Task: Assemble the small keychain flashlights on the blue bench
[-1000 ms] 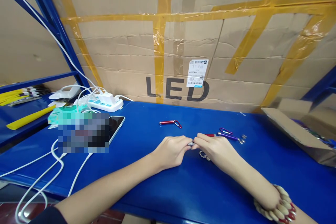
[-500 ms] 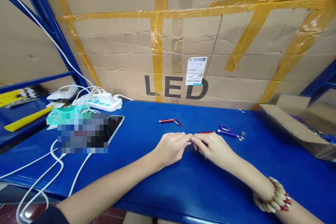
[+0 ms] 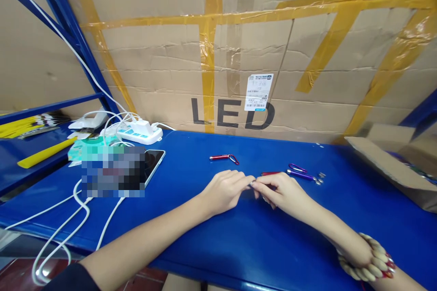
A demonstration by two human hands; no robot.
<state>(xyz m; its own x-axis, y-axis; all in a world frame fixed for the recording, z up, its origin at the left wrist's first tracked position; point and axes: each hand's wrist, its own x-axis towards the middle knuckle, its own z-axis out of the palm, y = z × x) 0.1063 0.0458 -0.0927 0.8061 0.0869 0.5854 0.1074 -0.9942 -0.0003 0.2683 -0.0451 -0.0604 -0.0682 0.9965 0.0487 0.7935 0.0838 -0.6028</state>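
Note:
My left hand and my right hand meet fingertip to fingertip above the blue tabletop. Both are closed in a pinch around something small that the fingers mostly hide; only a tiny light-coloured bit shows between them. Just behind my right hand lies a red tube-shaped piece, partly covered by the fingers. Farther back is a red pen-like keychain light with a carabiner clip. To the right rest a purple tube, a purple carabiner clip and several small silvery pieces.
On the left, a phone lies near a white power strip with tangled white cables. An open cardboard box stands at the right. A big taped carton marked LED forms the back wall.
The camera view has shifted slightly, so everything appears a little farther right. My right hand's fingers have changed their bend a little; both hands stay together at the same spot.

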